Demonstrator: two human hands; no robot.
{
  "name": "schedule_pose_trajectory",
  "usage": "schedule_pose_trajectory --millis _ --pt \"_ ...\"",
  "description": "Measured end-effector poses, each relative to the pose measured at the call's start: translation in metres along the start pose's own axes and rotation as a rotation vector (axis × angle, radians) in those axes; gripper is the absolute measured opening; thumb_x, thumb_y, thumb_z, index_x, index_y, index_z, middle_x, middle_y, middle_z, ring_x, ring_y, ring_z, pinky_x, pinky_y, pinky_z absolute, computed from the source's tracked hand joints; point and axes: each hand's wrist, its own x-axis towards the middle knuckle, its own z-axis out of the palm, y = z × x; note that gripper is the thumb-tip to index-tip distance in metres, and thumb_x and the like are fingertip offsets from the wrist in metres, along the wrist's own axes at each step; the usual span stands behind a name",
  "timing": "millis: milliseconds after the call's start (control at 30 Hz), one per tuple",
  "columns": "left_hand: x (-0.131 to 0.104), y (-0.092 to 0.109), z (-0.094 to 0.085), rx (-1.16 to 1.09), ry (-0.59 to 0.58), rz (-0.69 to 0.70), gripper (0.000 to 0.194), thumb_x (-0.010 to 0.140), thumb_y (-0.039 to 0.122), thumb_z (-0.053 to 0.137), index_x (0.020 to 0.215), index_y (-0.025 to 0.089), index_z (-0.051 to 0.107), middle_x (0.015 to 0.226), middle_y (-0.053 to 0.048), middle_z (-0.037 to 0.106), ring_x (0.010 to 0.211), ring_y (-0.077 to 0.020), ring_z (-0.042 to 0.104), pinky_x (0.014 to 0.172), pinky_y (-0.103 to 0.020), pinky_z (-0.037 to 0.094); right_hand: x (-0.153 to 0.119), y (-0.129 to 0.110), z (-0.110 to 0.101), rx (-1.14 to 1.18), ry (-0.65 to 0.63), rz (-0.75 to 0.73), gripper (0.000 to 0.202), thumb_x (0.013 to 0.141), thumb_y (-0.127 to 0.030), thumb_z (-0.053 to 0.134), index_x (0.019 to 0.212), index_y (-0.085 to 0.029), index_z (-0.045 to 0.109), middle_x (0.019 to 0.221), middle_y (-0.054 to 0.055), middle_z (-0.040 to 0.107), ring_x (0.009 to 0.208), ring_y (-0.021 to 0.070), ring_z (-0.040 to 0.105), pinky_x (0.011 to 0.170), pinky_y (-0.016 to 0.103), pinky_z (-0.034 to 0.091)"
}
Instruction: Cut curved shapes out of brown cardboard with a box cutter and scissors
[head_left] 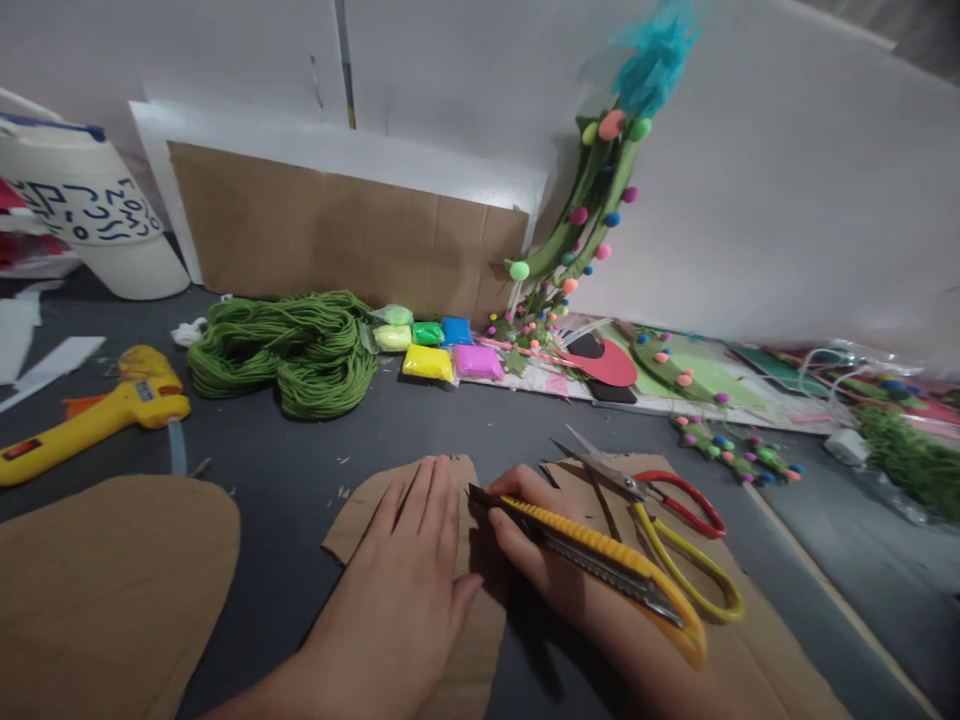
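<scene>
My left hand [409, 560] lies flat on a curved piece of brown cardboard [480, 630], fingers stretched forward and the thumb apart. A yellow utility knife [600, 545] is gripped in my right hand [536, 530], its dark blade tip over the cardboard just right of my left fingertips. Scissors [637, 485] with one red and one yellow handle lie with blades spread on another cardboard piece [757, 640] to the right. A rounded cardboard piece [112, 580] rests at the left.
A yellow glue gun [112, 415] and a green cord bundle [292, 350] lie at the back left. Several coloured clay packets [427, 362] sit mid-table. A white cup [112, 210], a cardboard sheet [337, 230] and a pompom-covered green decoration [600, 200] stand along the wall.
</scene>
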Motion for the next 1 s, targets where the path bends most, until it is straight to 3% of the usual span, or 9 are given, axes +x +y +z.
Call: schedule_pose_trajectory --millis 333,533,767,867,1000 --pt "-0.0008 0.0005 0.0000 -0.020 -0.023 0.009 0.066 0.092 0.048 0.043 0.134 -0.002 0.048 0.144 -0.026 0.042 0.136 -0.0365 0.036 0.108 -0.049 0.032 -0.0012 0.0007 0.0016 0.006 -0.036 -0.013 0.005 0.081 -0.020 0.049 0.083 -0.023 0.052 0.059 -0.006 0.053 0.052 0.0123 0.050 0.051 0.022 0.037" --pt "0.0020 -0.0012 -0.0032 -0.005 -0.045 0.010 0.065 0.094 0.047 0.037 0.134 -0.003 0.048 0.143 -0.025 0.043 0.136 -0.0356 0.038 0.108 -0.048 0.034 -0.0039 -0.0005 -0.0009 -0.006 0.021 -0.051 0.004 0.080 -0.023 0.049 0.081 -0.023 0.053 0.062 -0.004 0.056 0.057 0.0135 0.052 0.054 0.023 0.038" --pt "0.0012 0.0000 -0.0039 0.023 -0.035 0.035 0.062 0.093 0.043 0.037 0.134 -0.003 0.048 0.143 -0.026 0.042 0.136 -0.0380 0.036 0.108 -0.051 0.033 -0.0041 -0.0005 0.0044 0.008 -0.001 -0.006 0.003 0.081 -0.020 0.049 0.081 -0.023 0.050 0.057 -0.007 0.049 0.051 0.0114 0.046 0.051 0.022 0.035" --pt "0.0014 0.0006 -0.0040 0.037 -0.052 0.034 0.063 0.094 0.044 0.036 0.134 -0.003 0.048 0.143 -0.027 0.041 0.137 -0.0381 0.035 0.108 -0.052 0.034 -0.0044 0.0005 0.0055 0.013 0.031 0.019 0.003 0.082 -0.021 0.049 0.081 -0.023 0.050 0.059 -0.006 0.050 0.053 0.0118 0.047 0.052 0.022 0.035" --pt "0.0032 -0.0006 -0.0067 0.040 -0.097 0.033 0.064 0.094 0.045 0.036 0.136 -0.002 0.046 0.145 -0.026 0.039 0.137 -0.0368 0.034 0.107 -0.050 0.036 -0.0011 -0.0048 0.0001 0.024 -0.019 0.035 0.003 0.082 -0.023 0.050 0.081 -0.023 0.053 0.064 -0.004 0.056 0.057 0.0130 0.052 0.055 0.023 0.038"
